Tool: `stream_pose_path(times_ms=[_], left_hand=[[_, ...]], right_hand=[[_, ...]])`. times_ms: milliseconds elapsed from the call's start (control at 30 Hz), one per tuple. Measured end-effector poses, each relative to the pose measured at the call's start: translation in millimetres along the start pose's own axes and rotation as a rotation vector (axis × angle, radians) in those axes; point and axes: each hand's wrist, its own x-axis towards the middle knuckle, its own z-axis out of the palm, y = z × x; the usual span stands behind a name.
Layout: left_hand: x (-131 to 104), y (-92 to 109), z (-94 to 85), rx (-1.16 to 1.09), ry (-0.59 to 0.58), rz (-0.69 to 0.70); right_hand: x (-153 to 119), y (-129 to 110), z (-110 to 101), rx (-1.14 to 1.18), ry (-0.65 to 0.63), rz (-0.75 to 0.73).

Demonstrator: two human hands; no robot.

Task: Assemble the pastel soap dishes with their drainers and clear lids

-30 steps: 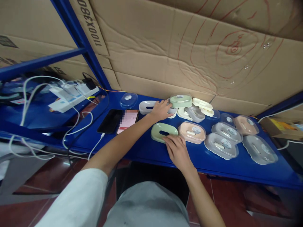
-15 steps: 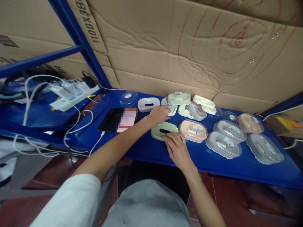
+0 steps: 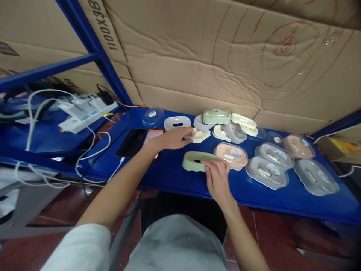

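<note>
My right hand [image 3: 218, 175] grips the right end of a green soap dish [image 3: 190, 162], an oval shell with a slot in its face, tilted a little near the table's front edge. Thumb and fingers of my left hand [image 3: 177, 137] close round the left end of a cream wavy-edged tray [image 3: 201, 136]. Behind that tray, a green soap box [image 3: 216, 116] rests partly on a grey dish [image 3: 200, 122]. A white dish with a slot [image 3: 177, 123] stands left of them. Just right of my right hand lies a pink soap box [image 3: 235, 156] with a clear lid.
More lidded boxes, including a grey soap box [image 3: 266, 173], cover the right of the blue table [image 3: 169, 177]. Cream trays [image 3: 244, 122] lie at the back. Two phones [image 3: 132, 142] and a white cable lie left; a power strip [image 3: 87, 116] sits beyond. Cardboard [image 3: 180, 64] walls the back.
The green dish has tipped up in my right hand and shifted slightly right. My left hand has drawn left and nearer, with the cream tray. The green box behind sits slightly further right.
</note>
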Motion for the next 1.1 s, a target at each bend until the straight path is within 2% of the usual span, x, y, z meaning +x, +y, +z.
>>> stream_pose_path(times_ms=[133,233,333,433,533,700,833,933,1033,1100], left_hand=[[-39,6,11.8,-0.046,0.023,-0.010],[-69,27,25.3,-0.091,-0.018,0.004],[-96,50,40.6,-0.126,-0.025,-0.018],[-114,63,55.9,-0.096,0.105,-0.086],[-127,65,67.2,-0.123,0.232,-0.219],[-130,69,78.7,-0.238,0.287,-0.307],[-120,74,88.9,-0.186,0.397,-0.373],[-116,70,90.6,-0.193,0.364,-0.396],[-121,65,87.2,-0.306,0.293,-0.339],[-125,64,85.6,-0.350,0.299,-0.294]], right_hand=[[-7,3,-5,-0.009,0.279,0.125],[-9,5,-7,-0.019,0.361,0.188],[-7,5,-6,-0.008,0.280,0.170],[-4,3,-3,-0.007,0.160,0.129],[-3,2,-1,-0.030,0.097,0.088],[-3,3,0,-0.072,0.067,0.055],[-3,4,1,-0.066,0.014,0.067],[-2,4,1,-0.031,-0.019,0.051],[0,2,0,0.019,-0.084,0.005],[2,2,1,0.040,-0.152,-0.014]])
